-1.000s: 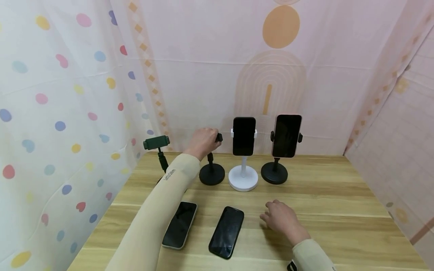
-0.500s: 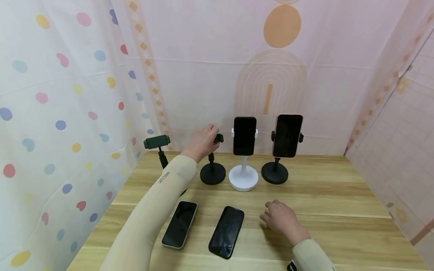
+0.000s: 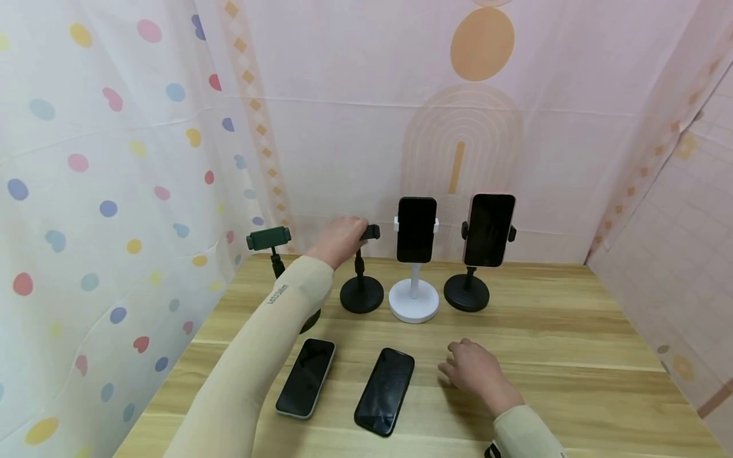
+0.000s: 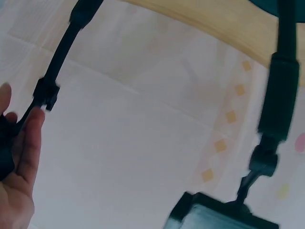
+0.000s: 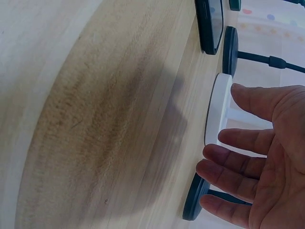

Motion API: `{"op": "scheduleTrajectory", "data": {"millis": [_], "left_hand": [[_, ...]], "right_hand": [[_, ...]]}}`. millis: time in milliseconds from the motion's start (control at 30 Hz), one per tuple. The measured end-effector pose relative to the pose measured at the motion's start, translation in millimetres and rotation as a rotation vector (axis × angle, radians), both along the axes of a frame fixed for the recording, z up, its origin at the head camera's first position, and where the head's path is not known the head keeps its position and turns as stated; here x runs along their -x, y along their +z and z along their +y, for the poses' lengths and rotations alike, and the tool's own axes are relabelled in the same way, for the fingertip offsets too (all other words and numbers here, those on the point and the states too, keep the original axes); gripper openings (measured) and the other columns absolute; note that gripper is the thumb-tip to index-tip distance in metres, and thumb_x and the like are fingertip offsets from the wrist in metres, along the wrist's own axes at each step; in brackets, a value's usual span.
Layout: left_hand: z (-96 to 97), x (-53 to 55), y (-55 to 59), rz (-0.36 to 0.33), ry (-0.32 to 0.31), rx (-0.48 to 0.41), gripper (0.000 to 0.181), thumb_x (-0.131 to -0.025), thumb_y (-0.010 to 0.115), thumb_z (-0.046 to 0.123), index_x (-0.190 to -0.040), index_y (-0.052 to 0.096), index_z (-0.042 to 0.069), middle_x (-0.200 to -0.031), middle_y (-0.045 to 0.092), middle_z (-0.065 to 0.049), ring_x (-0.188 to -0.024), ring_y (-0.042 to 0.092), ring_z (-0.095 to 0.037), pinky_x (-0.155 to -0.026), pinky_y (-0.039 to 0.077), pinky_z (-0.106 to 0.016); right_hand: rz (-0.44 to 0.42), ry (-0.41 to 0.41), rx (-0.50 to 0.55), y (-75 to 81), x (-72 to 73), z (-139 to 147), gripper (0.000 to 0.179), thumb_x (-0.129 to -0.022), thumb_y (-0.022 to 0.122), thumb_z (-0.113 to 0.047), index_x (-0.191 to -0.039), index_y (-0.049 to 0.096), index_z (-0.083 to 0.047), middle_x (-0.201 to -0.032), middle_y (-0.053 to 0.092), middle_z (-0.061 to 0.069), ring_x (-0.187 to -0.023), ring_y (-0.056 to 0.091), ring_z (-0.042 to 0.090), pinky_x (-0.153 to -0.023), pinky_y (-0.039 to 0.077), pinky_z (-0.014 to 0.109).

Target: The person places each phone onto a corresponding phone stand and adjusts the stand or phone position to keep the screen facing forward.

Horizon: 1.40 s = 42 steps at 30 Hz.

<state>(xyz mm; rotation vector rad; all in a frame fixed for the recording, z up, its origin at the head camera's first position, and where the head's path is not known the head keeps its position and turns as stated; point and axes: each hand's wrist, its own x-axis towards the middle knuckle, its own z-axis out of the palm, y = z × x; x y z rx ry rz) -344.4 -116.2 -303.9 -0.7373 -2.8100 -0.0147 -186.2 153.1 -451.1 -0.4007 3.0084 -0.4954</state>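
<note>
In the head view my left hand reaches over to a black phone stand and grips its clamp, with one end of the clamp poking out on the right. The left wrist view shows the fingers curled round the clamp just past the stem's joint. That clamp carries no phone. My right hand hovers low above the table, right of a black phone; its fingers are relaxed and the palm holds nothing, as the right wrist view shows.
A white stand and another black stand hold upright phones on the right. Left of my hand stands a green phone stand, partly behind my sleeve. A pale-edged phone lies face up on the wooden table.
The left hand's raised fingers have come down round the clamp, which has turned slightly. The right hand has kept its place. The head view has shifted a little.
</note>
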Motion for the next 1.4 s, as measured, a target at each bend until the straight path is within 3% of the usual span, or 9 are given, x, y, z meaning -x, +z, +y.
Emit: {"op": "scheduleTrajectory", "data": {"millis": [200, 367, 467, 633, 900, 1033, 1233, 1400], "left_hand": [[0.7, 4.7, 9.9, -0.051, 0.014, -0.030, 0.015, -0.091, 0.075, 0.015, -0.093, 0.066, 0.002, -0.086, 0.066, -0.009, -0.078, 0.062, -0.022, -0.071, 0.051, -0.035], [-1.9, 5.6, 7.2, -0.062, 0.013, -0.051, 0.015, -0.091, 0.074, 0.015, -0.094, 0.065, 0.003, -0.087, 0.066, -0.009, -0.077, 0.062, -0.022, -0.071, 0.050, -0.035], [-2.5, 4.9, 3.9, -0.059, 0.013, -0.066, 0.020, -0.092, 0.074, 0.015, -0.104, 0.065, 0.002, -0.097, 0.068, -0.011, -0.085, 0.065, -0.024, -0.077, 0.052, -0.036], [-1.3, 1.7, 1.4, -0.030, 0.012, -0.043, 0.033, -0.092, 0.073, 0.014, -0.121, 0.062, 0.002, -0.111, 0.069, -0.014, -0.099, 0.066, -0.027, -0.085, 0.053, -0.038], [2.0, -1.6, 1.3, 0.013, 0.013, 0.006, 0.020, -0.092, 0.073, 0.012, -0.109, 0.064, 0.004, -0.102, 0.069, -0.012, -0.093, 0.067, -0.025, -0.079, 0.053, -0.035], [1.3, -1.2, 1.4, 0.006, 0.031, 0.004, 0.022, -0.093, 0.072, 0.014, -0.110, 0.063, 0.003, -0.103, 0.069, -0.012, -0.093, 0.066, -0.026, -0.081, 0.053, -0.036], [4.9, -1.8, -1.6, 0.068, 0.094, 0.017, 0.027, -0.091, 0.075, 0.020, -0.111, 0.063, 0.007, -0.101, 0.068, -0.010, -0.089, 0.067, -0.025, -0.075, 0.055, -0.037], [6.2, -5.7, -2.6, 0.108, 0.114, 0.015, 0.036, -0.090, 0.076, 0.026, -0.118, 0.062, 0.009, -0.103, 0.067, -0.009, -0.089, 0.066, -0.026, -0.071, 0.054, -0.038]], "right_hand": [[0.024, -0.004, -0.001, -0.6, -1.3, 0, 0.037, -0.090, 0.072, -0.024, -0.113, 0.067, 0.005, -0.100, 0.064, 0.019, -0.092, 0.064, 0.034, -0.082, 0.052, 0.049], [0.026, -0.002, 0.001, 0.1, -2.9, 0, 0.038, -0.090, 0.073, -0.024, -0.113, 0.067, 0.005, -0.101, 0.064, 0.019, -0.092, 0.064, 0.034, -0.081, 0.052, 0.049], [0.023, -0.003, 0.003, 0.4, -3.2, -1, 0.038, -0.090, 0.073, -0.024, -0.113, 0.067, 0.005, -0.101, 0.064, 0.019, -0.093, 0.064, 0.034, -0.082, 0.052, 0.049], [0.021, 0.000, -0.002, 1.7, -3.0, -2, 0.038, -0.090, 0.073, -0.025, -0.113, 0.067, 0.005, -0.102, 0.064, 0.019, -0.094, 0.064, 0.034, -0.082, 0.052, 0.049], [-0.006, 0.006, -0.006, 3.3, -2.9, -6, 0.038, -0.090, 0.073, -0.025, -0.114, 0.067, 0.005, -0.105, 0.064, 0.019, -0.096, 0.064, 0.034, -0.084, 0.052, 0.050], [-0.014, 0.019, -0.006, 3.0, -4.2, -8, 0.038, -0.090, 0.073, -0.024, -0.113, 0.066, 0.005, -0.105, 0.064, 0.020, -0.097, 0.064, 0.035, -0.084, 0.052, 0.051], [-0.023, 0.042, 0.003, -0.6, -6.2, -16, 0.036, -0.090, 0.073, -0.025, -0.110, 0.067, 0.004, -0.103, 0.065, 0.019, -0.094, 0.065, 0.035, -0.082, 0.052, 0.051], [-0.015, 0.050, 0.003, -5.2, -9.8, -26, 0.029, -0.089, 0.074, -0.027, -0.099, 0.067, -0.001, -0.091, 0.064, 0.013, -0.084, 0.064, 0.030, -0.074, 0.052, 0.049]]}}
